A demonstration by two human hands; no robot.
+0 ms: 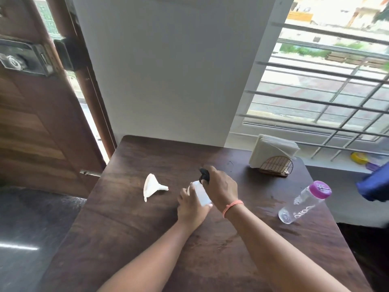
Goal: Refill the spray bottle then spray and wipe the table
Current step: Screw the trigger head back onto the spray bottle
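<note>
A small white spray bottle stands near the middle of the dark wooden table. My left hand wraps around its body from the near side. My right hand closes over its black spray head from above. A white funnel lies on its side to the left of the bottle. A clear water bottle with a purple cap stands at the right of the table, with little water visible in it.
A wire holder with white napkins stands at the table's back right, below a barred window. A wooden door stands to the left. A blue object hangs past the table's right edge.
</note>
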